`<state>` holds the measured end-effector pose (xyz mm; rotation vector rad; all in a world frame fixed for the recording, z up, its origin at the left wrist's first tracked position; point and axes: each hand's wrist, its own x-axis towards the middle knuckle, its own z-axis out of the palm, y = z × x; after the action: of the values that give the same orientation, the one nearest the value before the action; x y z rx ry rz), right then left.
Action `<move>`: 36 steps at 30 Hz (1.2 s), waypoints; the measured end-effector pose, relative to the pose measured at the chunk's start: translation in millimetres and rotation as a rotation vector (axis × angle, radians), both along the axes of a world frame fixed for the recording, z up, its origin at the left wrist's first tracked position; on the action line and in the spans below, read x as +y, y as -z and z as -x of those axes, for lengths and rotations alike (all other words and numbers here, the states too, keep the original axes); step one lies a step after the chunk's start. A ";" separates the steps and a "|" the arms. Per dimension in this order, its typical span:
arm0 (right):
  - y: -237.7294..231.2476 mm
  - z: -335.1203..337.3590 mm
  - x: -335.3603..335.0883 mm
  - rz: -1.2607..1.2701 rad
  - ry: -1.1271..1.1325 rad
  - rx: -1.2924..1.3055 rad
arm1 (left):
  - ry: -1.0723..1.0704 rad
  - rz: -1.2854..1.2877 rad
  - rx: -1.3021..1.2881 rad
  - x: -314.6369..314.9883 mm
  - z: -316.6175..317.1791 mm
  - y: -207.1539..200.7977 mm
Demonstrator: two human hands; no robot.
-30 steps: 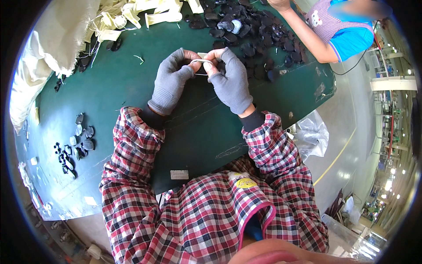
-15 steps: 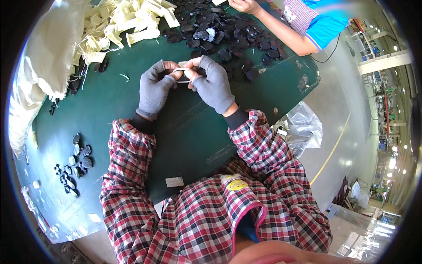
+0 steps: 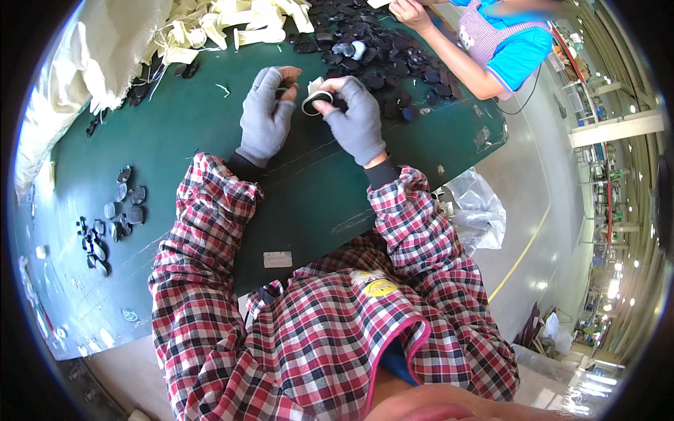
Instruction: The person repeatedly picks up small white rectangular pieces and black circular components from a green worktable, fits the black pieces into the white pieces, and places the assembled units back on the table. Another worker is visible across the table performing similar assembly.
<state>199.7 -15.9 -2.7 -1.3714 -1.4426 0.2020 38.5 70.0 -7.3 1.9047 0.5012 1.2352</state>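
Note:
Both my hands wear grey fingerless gloves and are held over the green table. My right hand (image 3: 353,119) pinches a cream part with a rounded, pale-rimmed end (image 3: 309,105); the inside of the rim looks dark. Just left of it and apart from it is my left hand (image 3: 267,116), thumb and fingers curled toward each other. Something small and dark seems to sit between them, but the fingers mostly hide it. Beyond my hands lies a heap of black oval pieces (image 3: 393,52). Similar cream parts (image 3: 246,17) are piled at the far left.
A white sack (image 3: 77,70) leans over the table's left edge. Several small dark pieces (image 3: 135,214) lie at the left. A pale label (image 3: 277,259) is on the table's near edge. Across the far right corner a co-worker's arm (image 3: 456,56) reaches in. Clear plastic (image 3: 477,210) hangs beside the table.
My hands, together on the pale-rimmed part before, have come apart. The right hand keeps the cream part and tilts it. The view has shifted slightly.

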 end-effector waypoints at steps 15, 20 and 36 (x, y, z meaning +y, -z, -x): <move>0.9 3.6 -6.6 0.250 -0.036 0.195 | 0.116 0.306 0.071 -3.6 10.4 19.6; -26.3 2.5 -34.1 0.035 -0.139 -0.026 | -0.540 -0.234 0.187 59.1 34.0 21.3; -19.1 -86.5 -197.2 0.051 0.557 -0.189 | -0.580 -0.362 0.735 103.5 39.8 35.1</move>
<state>286.2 -213.1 16.4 -1.8143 -1.1533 -0.2578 -1.3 173.5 -42.4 2.6338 1.3646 0.9584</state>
